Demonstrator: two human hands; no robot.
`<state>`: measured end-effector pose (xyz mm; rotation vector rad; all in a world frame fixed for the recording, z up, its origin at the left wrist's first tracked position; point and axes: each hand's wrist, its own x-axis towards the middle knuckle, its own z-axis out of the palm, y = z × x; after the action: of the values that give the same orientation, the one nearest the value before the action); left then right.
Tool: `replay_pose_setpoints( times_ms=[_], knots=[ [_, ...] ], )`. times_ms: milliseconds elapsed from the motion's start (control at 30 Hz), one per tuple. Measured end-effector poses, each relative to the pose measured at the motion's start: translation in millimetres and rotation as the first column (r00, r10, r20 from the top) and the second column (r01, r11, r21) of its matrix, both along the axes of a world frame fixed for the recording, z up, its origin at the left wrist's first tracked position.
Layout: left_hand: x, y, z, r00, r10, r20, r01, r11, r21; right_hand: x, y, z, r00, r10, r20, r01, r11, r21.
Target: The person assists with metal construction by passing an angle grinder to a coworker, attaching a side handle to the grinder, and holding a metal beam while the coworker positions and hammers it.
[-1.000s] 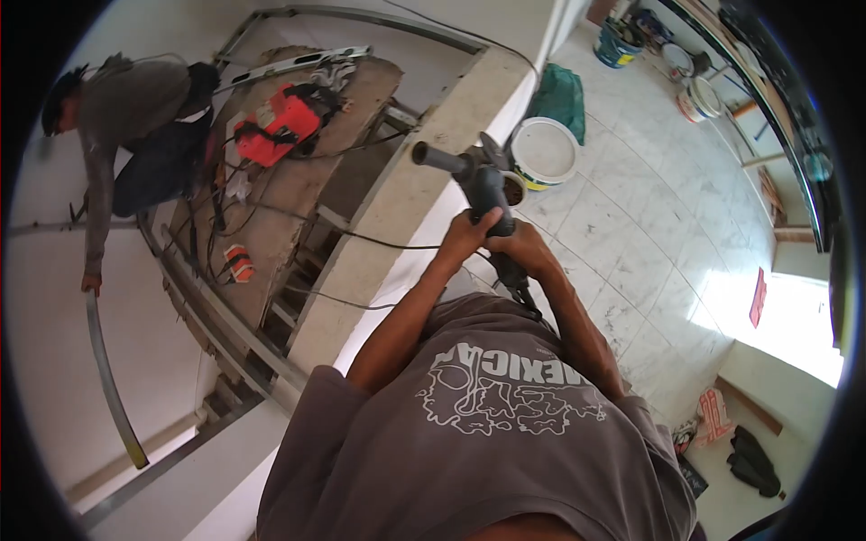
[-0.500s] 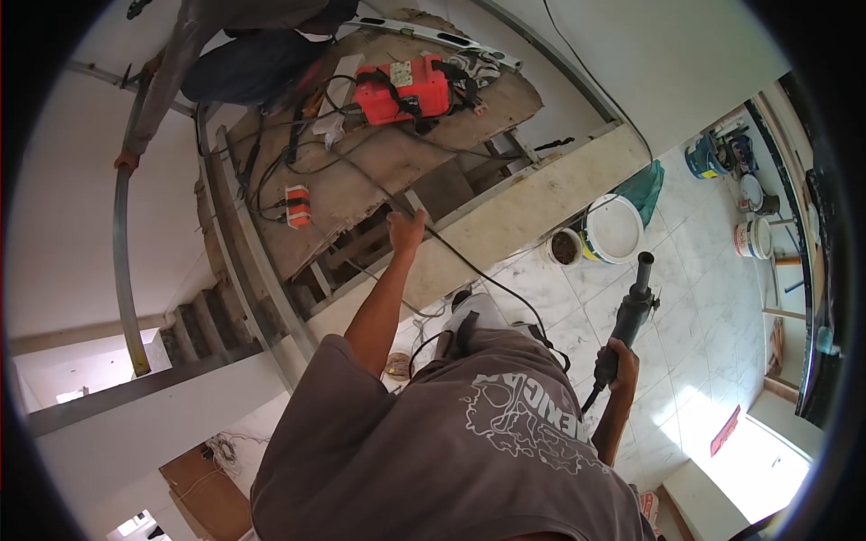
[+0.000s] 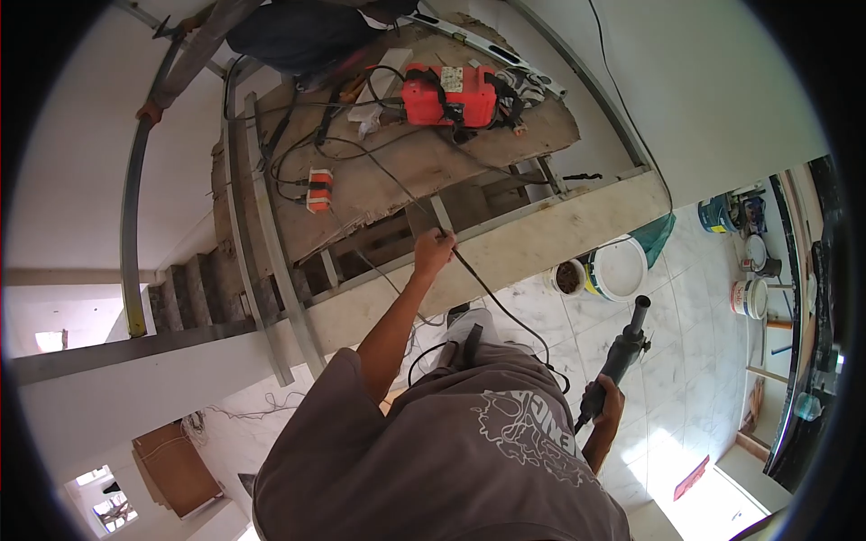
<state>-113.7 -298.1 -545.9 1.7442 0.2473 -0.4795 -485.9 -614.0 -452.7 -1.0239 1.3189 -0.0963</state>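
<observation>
My left hand point(image 3: 435, 252) is closed on a black power cable point(image 3: 487, 293) at the edge of the raised platform. The cable runs from the platform past my hand and down toward my waist. At my right side, my right hand point(image 3: 606, 402) grips a dark, long-bodied power tool point(image 3: 622, 356) with a cylindrical nose pointing away from me. Its exact kind is unclear. Beyond my left hand, a red case-like machine point(image 3: 448, 95) with black straps lies on the platform point(image 3: 397, 171). A smaller orange-and-black box point(image 3: 319, 190) sits nearer, among loose cables.
Another person's hand point(image 3: 150, 113) holds an upright metal bar point(image 3: 134, 225) at the left. A spirit level point(image 3: 487, 50) lies at the platform's back. Metal rails point(image 3: 271, 243) flank the stairs point(image 3: 188, 293). Buckets point(image 3: 618, 272) stand on the tiled floor point(image 3: 686, 343) at right.
My left hand, earlier with thumb and finger apart beside the cable, has closed on it. The view has shifted, with the platform appearing further right. The tool remains in my right hand.
</observation>
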Motion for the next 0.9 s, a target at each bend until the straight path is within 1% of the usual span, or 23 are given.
replay_pose_setpoints(
  times_ms=[67,200,267,300,400,433,533,667,700,800,900],
  knots=[
    [-19,0,10,0.996,-0.086,-0.014,0.086,0.996,-0.006,5,-3,-1,1.0,0.031,-0.001,-0.031,1.0,0.002],
    [-43,4,1,0.972,-0.233,0.004,0.233,0.972,0.014,14,-7,-1,0.994,0.112,0.007,-0.112,0.994,-0.002],
    [-53,3,13,0.956,-0.293,-0.008,0.293,0.956,0.024,19,-9,-1,0.989,0.15,0.012,-0.15,0.989,-0.008],
    [-57,2,23,0.943,-0.332,-0.006,0.331,0.942,0.057,22,-9,-2,0.987,0.162,0.014,-0.162,0.987,-0.013],
    [-72,-3,11,0.912,-0.41,-0.012,0.41,0.91,0.053,29,-8,1,0.982,0.187,0.003,-0.187,0.982,-0.025],
    [-77,-8,9,0.888,-0.46,-0.021,0.459,0.882,0.103,32,-6,2,0.981,0.194,-0.004,-0.194,0.98,-0.029],
    [-97,-24,4,0.84,-0.536,-0.088,0.541,0.838,0.066,34,0,5,0.978,0.206,0.006,-0.206,0.978,-0.04],
    [-116,-37,2,0.804,-0.555,-0.216,0.544,0.832,-0.11,25,3,-3,0.981,0.193,-0.016,-0.193,0.981,-0.019],
    [-117,-36,2,0.779,-0.575,-0.25,0.577,0.814,-0.076,22,5,-3,0.981,0.19,-0.031,-0.191,0.981,-0.028],
    [-108,-23,-3,0.807,-0.535,-0.25,0.536,0.841,-0.071,12,8,-9,0.984,0.173,-0.036,-0.174,0.984,-0.033],
    [-94,1,-11,0.894,-0.429,-0.126,0.432,0.902,-0.011,4,13,-8,0.988,0.145,-0.061,-0.147,0.989,-0.032]
  ],
)
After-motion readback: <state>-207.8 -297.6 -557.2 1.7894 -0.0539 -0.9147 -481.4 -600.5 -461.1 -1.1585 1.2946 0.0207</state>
